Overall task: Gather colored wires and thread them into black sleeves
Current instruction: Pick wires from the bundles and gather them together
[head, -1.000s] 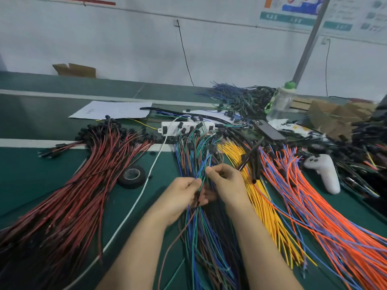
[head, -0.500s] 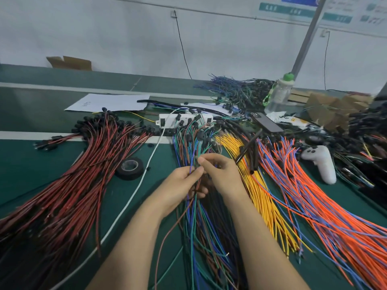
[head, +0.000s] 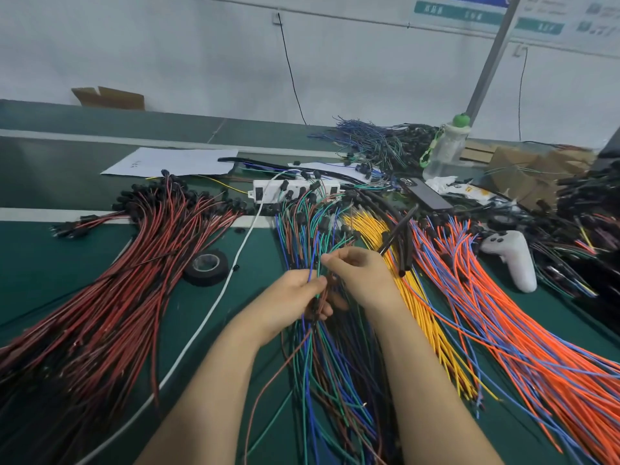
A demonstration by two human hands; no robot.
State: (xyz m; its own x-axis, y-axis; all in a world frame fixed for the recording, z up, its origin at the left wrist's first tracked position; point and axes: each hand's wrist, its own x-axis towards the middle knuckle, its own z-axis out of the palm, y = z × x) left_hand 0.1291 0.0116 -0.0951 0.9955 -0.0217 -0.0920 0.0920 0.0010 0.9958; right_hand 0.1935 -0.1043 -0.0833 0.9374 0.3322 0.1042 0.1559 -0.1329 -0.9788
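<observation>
Left hand [head: 295,297]: grips a few wires [head: 313,350], fingers curled
Right hand [head: 364,280]: pinches wires just above
Change: grips as 0.5 s ago, hands barely moved

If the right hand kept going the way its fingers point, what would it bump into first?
Likely the blue and green wires that the left hand grips; the right hand points left at them, though depth is unclear.
</observation>
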